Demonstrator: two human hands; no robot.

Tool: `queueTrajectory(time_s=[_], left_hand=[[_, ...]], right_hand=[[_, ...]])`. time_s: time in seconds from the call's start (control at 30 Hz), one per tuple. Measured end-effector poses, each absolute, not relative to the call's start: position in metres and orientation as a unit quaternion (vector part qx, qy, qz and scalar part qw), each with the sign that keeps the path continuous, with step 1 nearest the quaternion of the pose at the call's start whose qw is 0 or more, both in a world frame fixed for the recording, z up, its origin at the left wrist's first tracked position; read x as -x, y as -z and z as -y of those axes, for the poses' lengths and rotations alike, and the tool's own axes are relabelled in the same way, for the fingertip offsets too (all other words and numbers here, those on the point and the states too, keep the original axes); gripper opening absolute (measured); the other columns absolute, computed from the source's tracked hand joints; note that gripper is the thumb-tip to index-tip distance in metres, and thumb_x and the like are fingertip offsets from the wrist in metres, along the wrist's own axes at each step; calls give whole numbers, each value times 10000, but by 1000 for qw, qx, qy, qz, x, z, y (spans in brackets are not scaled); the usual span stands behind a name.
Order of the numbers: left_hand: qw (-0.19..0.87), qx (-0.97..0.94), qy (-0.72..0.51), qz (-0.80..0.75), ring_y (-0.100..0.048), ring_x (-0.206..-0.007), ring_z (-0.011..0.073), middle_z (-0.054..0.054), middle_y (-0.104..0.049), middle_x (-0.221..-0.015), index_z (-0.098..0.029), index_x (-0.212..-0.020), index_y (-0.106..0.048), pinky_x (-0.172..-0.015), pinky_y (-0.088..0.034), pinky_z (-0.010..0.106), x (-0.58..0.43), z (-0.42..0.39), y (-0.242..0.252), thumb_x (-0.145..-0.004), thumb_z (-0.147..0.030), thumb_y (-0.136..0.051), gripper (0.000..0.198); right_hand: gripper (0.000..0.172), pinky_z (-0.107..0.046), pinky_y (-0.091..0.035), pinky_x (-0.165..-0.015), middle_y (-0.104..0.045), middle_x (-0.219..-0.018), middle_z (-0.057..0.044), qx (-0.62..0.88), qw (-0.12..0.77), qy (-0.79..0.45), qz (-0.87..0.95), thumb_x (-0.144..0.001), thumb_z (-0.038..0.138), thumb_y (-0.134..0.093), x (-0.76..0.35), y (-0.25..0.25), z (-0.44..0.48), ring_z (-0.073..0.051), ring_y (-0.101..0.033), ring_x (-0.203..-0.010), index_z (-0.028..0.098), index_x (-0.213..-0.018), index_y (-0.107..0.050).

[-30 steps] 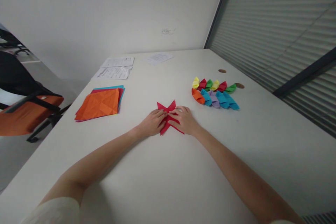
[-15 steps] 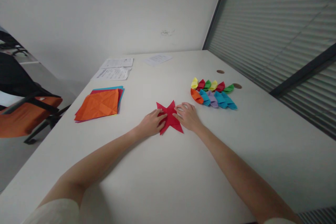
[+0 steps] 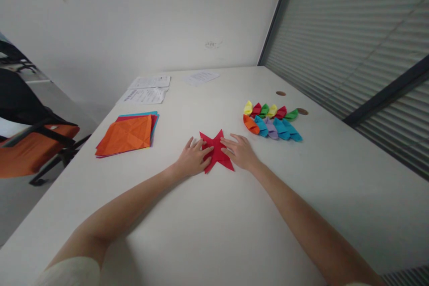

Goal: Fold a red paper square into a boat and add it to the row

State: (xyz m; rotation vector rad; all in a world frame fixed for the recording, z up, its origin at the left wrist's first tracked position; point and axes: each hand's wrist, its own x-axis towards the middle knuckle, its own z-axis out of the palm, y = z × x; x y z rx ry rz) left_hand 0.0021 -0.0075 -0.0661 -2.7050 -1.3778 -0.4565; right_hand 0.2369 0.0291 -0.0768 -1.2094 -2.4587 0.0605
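A red sheet of origami paper [image 3: 217, 152], folded into a flat star shape with pointed corners, lies on the white table [image 3: 214, 214] in front of me. My left hand [image 3: 194, 156] rests on its left side, fingers apart and pressing on the paper. From the right, my right hand [image 3: 239, 152] touches the star's right side with its fingers spread and stretched out. The fingers cover parts of the left and right edges.
At left lies a stack of coloured paper sheets [image 3: 125, 135], orange on top. Two rows of small folded paper pieces [image 3: 271, 127] sit at right. Printed sheets [image 3: 144, 94] lie at the back left. An orange and black chair [image 3: 40, 143] stands beyond the left edge.
Both hands stay at the red paper. The fingers have spread a little more, with the left thumb and index finger raised and the right fingers straighter.
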Motion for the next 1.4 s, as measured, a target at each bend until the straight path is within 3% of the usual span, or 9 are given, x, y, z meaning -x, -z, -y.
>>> queueTrajectory(time_s=[0.43, 0.53, 0.73, 0.9, 1.0, 1.1, 1.23, 1.3, 1.4], left_hand=[[-11, 807, 247, 536, -501, -1215, 291, 133, -582, -1287, -182, -1334, -493, -1062, -354, 508, 2, -4, 79, -934, -446, -490, 479], [-24, 807, 288, 516, -497, -1219, 279, 140, -557, -1304, -182, -1353, -468, -1045, -384, 490, 3, -5, 80, -944, -400, -482, 464], [-61, 810, 352, 465, -519, -1168, 241, 125, -544, -1262, -204, -1295, -531, -1016, -426, 459, 8, -7, 79, -928, -195, -452, 376], [-45, 853, 338, 394, -461, -1268, 258, 136, -504, -1328, -222, -1299, -557, -1020, -403, 463, 11, -7, 71, -806, -26, -472, 537], [-10, 882, 295, 367, -386, -1351, 318, 136, -495, -1381, -241, -1220, -624, -1042, -343, 518, 12, -7, 63, -810, -137, -612, 424], [-20, 893, 281, 350, -410, -1355, 309, 92, -619, -1274, -242, -1055, -685, -1076, -275, 547, 14, -9, 55, -853, -198, -623, 216], [-137, 839, 353, 390, -662, -1010, 231, 62, -735, -947, -198, -939, -686, -1032, -375, 503, 13, -11, 42, -905, -290, -576, 148], [-260, 751, 428, 430, -686, -865, 213, 79, -737, -913, -170, -935, -673, -868, -507, 408, 10, -10, 33, -870, -424, -615, 269], [-458, 616, 472, 435, -698, -787, 216, 85, -739, -929, -160, -1109, -617, -686, -554, 336, 7, -11, 24, -773, -531, -695, 507]], right_hand=[[482, -488, -402, -973, -605, -1245, -135, 391, 252, 0, 885, -882, 530, -571, -234, 70, -15, -302, -495, -1144, 201, -1220, -667], [488, -481, -420, -957, -628, -1197, -124, 342, 232, -19, 910, -835, 547, -631, -232, 71, -11, -291, -529, -1114, 214, -1189, -680], [237, -444, -500, -877, -697, -1063, -110, 320, 258, -37, 911, -916, 336, -581, -229, 74, -14, -249, -618, -997, 208, -1044, -733], [272, -412, -549, -848, -725, -1029, -103, 322, 351, -87, 875, -964, 272, -476, -229, 68, -13, -220, -666, -927, 206, -1018, -734], [308, -393, -548, -868, -728, -1022, -106, 315, 397, -158, 847, -973, 324, -455, -229, 62, -9, -212, -671, -941, 201, -1022, -734], [357, -382, -542, -878, -737, -992, -93, 318, 422, -271, 804, -956, 442, -474, -228, 60, -8, -211, -680, -934, 209, -989, -742], [708, -419, -540, -874, -731, -1069, -116, 353, 480, -444, 669, -922, 698, -230, -230, 68, -20, -243, -686, -981, 209, -1045, -727], [893, -427, -547, -846, -710, -1132, -140, 362, 481, -492, 629, -858, 782, -66, -233, 72, -28, -264, -674, -1036, 207, -1115, -697], [913, -414, -555, -801, -712, -1120, -146, 378, 468, -542, 587, -833, 807, -60, -235, 75, -34, -264, -684, -1006, 212, -1218, -636]])
